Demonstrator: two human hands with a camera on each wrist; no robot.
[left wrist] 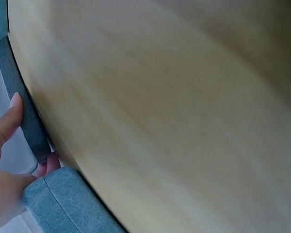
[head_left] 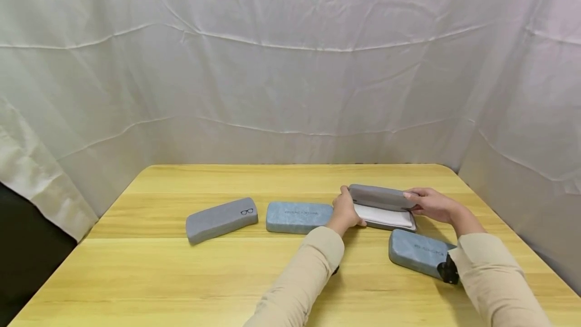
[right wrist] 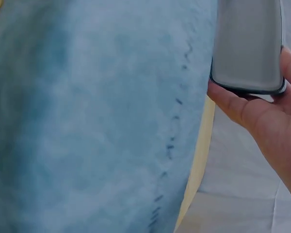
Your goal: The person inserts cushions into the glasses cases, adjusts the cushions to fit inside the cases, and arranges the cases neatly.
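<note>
An unfolded grey glasses case (head_left: 376, 197) lies toward the back right of the table, its lid raised and a white cloth (head_left: 385, 215) inside. My left hand (head_left: 345, 211) holds the case's left end; in the left wrist view its thumb lies on the case's front wall (left wrist: 26, 121). At the other end, my right hand (head_left: 433, 205) grips the lid's right corner between thumb and fingers, as the right wrist view also shows on the lid (right wrist: 248, 43). Some fingers of both hands are hidden behind the case.
A blue glasses case (head_left: 297, 217) lies just left of my left hand. Another blue case (head_left: 417, 251) sits under my right wrist, near a black wrist device (head_left: 448, 269). Farther left is a closed grey case (head_left: 221, 220). White curtains (head_left: 290, 85) surround the wooden table (head_left: 190, 281).
</note>
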